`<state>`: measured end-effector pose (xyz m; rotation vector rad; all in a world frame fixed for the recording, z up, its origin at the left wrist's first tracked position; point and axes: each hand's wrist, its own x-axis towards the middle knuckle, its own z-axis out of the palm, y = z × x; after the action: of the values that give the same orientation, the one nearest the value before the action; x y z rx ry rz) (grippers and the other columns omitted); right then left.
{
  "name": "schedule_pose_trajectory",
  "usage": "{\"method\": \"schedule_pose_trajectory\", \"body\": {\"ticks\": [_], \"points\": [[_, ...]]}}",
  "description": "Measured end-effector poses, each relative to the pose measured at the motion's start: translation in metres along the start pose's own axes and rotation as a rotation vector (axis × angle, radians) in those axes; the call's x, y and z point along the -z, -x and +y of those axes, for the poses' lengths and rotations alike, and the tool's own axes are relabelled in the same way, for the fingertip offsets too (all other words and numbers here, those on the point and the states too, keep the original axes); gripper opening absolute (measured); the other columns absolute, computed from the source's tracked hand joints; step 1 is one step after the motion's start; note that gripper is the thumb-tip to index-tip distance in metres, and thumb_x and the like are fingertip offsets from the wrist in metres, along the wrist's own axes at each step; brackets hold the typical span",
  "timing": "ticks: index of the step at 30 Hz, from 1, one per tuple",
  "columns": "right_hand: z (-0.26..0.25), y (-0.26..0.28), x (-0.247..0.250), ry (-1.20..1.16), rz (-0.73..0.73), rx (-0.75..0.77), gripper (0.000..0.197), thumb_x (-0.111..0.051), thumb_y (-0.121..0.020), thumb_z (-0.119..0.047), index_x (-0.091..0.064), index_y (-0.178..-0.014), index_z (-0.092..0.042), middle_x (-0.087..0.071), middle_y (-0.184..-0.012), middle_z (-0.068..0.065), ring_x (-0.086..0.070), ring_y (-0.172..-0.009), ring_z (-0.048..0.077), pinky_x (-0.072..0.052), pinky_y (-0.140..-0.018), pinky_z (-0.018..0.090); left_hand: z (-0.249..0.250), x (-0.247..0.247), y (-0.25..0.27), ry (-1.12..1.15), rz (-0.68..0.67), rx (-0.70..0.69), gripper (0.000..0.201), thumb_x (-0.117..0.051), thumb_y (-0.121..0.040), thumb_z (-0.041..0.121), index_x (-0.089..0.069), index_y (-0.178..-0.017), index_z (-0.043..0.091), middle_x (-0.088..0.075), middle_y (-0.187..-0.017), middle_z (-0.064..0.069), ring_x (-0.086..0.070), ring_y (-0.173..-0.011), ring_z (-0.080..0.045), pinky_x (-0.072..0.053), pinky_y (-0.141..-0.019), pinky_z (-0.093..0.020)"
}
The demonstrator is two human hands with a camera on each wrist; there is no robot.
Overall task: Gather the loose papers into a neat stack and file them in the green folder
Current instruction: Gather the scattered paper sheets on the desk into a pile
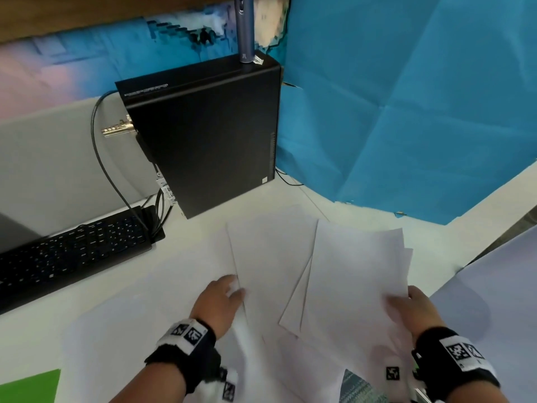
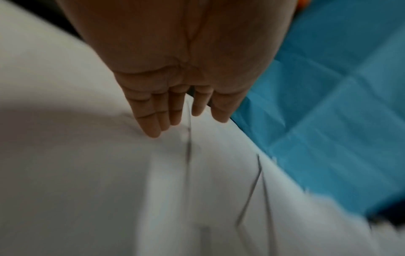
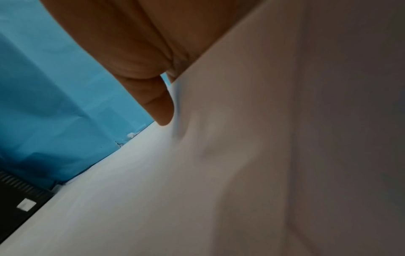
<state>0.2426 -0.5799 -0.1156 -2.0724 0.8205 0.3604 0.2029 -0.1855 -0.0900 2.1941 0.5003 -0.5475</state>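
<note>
Several loose white papers point(image 1: 270, 257) lie fanned and overlapping on the white desk point(image 1: 35, 330). My left hand point(image 1: 234, 287) rests on the left edge of a middle sheet, and in the left wrist view its fingers point(image 2: 175, 112) are straight on the paper point(image 2: 153, 190). My right hand point(image 1: 402, 303) holds a bundle of sheets point(image 1: 357, 271) by its right edge, thumb on top. The right wrist view shows that thumb point(image 3: 162, 110) against the paper point(image 3: 241, 155), which hides the other fingers. One corner of the green folder point(image 1: 29, 386) shows at the bottom left.
A black computer case point(image 1: 209, 135) stands behind the papers, with cables point(image 1: 98, 158) and a black keyboard point(image 1: 72, 251) to its left. Blue sheeting point(image 1: 406, 97) covers the back right. A pale board point(image 1: 499, 286) sits at the right edge.
</note>
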Motion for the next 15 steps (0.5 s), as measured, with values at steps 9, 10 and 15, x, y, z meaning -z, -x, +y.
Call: {"method": "schedule_pose_trajectory", "body": {"ticks": [9, 10, 15], "points": [[-0.034, -0.010, -0.009, 0.047, -0.009, 0.032, 0.015, -0.065, -0.085, -0.015, -0.062, -0.093, -0.002, -0.067, -0.088, 0.018, -0.065, -0.087, 0.036, -0.052, -0.079, 0.042, 0.037, -0.009, -0.032, 0.610, -0.034, 0.361, 0.029, -0.058, -0.094, 0.027, -0.051, -0.072, 0.008, -0.053, -0.062, -0.011, -0.055, -0.063, -0.025, -0.053, -0.068, -0.038], [-0.039, -0.010, -0.011, 0.036, -0.012, 0.035, 0.015, -0.065, -0.084, -0.015, -0.062, -0.092, -0.002, -0.067, -0.086, 0.017, -0.065, -0.086, 0.035, -0.050, -0.077, 0.040, 0.039, -0.010, -0.035, 0.613, -0.033, 0.367, 0.029, -0.059, -0.093, 0.026, -0.054, -0.072, 0.007, -0.055, -0.062, -0.011, -0.056, -0.063, -0.026, -0.054, -0.067, -0.038], [-0.045, -0.033, -0.020, -0.054, -0.062, 0.016, 0.023, -0.062, -0.055, -0.028, -0.062, -0.056, -0.005, -0.062, -0.054, 0.009, -0.057, -0.054, 0.025, -0.045, -0.058, 0.036, 0.044, -0.019, -0.050, 0.571, -0.025, 0.339, 0.024, -0.062, -0.069, 0.023, -0.061, -0.081, 0.002, -0.063, -0.076, -0.018, -0.060, -0.069, -0.028, -0.045, -0.067, -0.036]]}}
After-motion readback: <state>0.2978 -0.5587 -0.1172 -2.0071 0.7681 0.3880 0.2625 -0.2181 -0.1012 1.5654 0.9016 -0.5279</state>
